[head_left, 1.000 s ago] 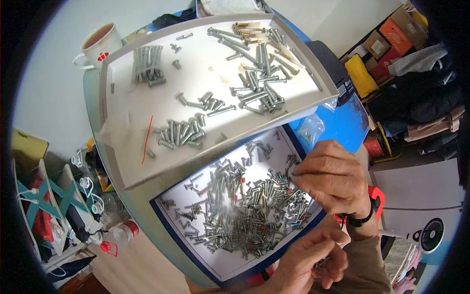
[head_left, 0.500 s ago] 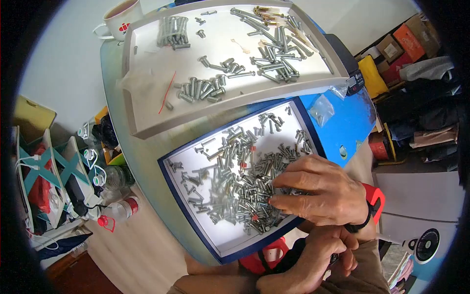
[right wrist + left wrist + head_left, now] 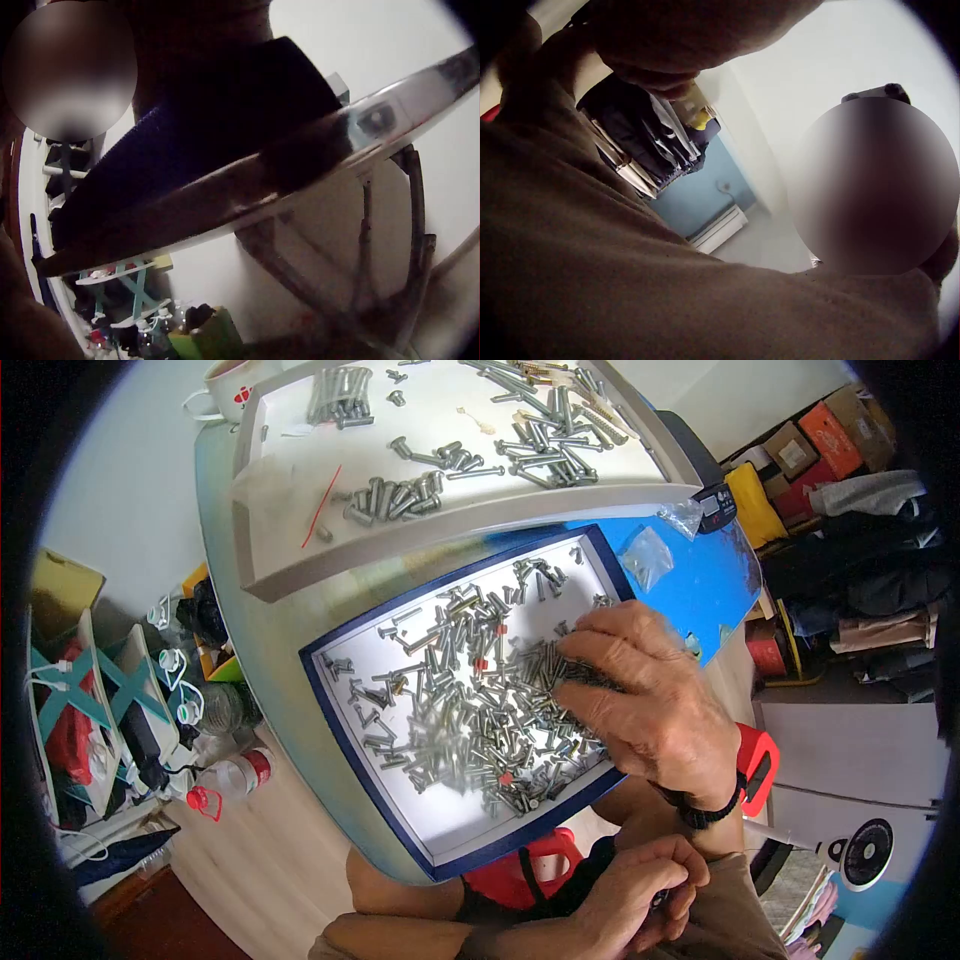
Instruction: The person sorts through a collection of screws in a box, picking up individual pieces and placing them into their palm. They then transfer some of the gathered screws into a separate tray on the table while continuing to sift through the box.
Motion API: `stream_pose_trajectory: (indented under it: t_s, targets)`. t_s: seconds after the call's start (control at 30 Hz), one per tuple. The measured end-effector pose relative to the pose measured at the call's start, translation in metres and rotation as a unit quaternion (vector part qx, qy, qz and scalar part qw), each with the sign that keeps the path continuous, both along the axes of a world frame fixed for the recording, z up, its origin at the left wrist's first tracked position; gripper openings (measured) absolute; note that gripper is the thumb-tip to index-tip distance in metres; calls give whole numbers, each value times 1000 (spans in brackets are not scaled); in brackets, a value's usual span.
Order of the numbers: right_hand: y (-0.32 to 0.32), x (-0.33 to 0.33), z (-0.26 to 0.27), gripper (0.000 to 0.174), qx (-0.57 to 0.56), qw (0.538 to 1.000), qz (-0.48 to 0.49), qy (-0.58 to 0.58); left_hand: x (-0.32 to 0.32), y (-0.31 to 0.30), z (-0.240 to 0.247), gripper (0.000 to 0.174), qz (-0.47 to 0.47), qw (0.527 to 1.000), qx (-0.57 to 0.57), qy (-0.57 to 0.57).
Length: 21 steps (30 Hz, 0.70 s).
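My right hand (image 3: 655, 705), with a black band on its wrist, reaches over the right side of a dark-blue-edged box (image 3: 375, 792). Its fingers point down into a pile of small metal screws (image 3: 510, 720), spread apart, and the fingertips are partly lost among them. Nearer my body, the left hand (image 3: 645, 895) is curled, palm turned up, round small dark metal pieces that its fingers mostly hide. In the right wrist view the box's dark side (image 3: 187, 157) overhangs the table edge (image 3: 300, 169). The left wrist view shows mostly brown cloth (image 3: 667, 285).
Behind the box, a grey-white tray (image 3: 400, 545) holds larger bolts in groups and a red strip (image 3: 321, 507). A clear plastic bag (image 3: 648, 558) lies on the table's blue part beside a black device (image 3: 712, 505). A mug (image 3: 235, 390) stands back left; a bottle (image 3: 232, 775) is lower left.
My right hand has come down from above the box's right edge onto the screws. The left hand stays curled near my lap. Tray and box have shifted in the view.
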State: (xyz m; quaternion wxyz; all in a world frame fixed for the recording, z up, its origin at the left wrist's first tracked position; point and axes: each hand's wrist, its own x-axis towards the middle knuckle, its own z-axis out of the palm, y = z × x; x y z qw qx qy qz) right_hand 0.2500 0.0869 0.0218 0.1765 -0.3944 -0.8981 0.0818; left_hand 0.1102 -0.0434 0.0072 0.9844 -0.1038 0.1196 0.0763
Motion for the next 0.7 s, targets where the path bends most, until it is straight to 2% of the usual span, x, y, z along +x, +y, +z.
stream_pose_trajectory:
  t_s: [0.07,0.13,0.2,0.33,0.43,0.47,0.57,0.6,0.7]
  targets:
    - [-3,-1,1,30,-2,1000,-1,13,0,0,8,16,60,997,18,55]
    - [-8,-5,-1,30,-5,1000,-2,27,0,-6,9,16,59,996,20,67]
    - [-12,-10,-4,31,-50,991,59,108,1,-10,11,17,60,995,24,78]
    - [-23,-26,-6,30,-84,988,86,95,-2,-18,12,16,46,994,41,85]
    - [-21,-40,-11,26,-44,993,97,58,-4,-25,-5,15,23,994,78,72]
    - [-21,-42,-6,23,-49,994,89,42,-6,-28,-11,17,-1,993,105,50]
    - [-15,-45,-3,21,-11,998,50,24,-10,-22,-15,17,14,994,102,39]
    - [-14,-44,4,22,-3,999,31,-13,-9,-20,-11,17,17,994,103,39]
    - [-7,-35,2,25,9,1000,4,-3,-9,-16,3,16,60,991,69,98]
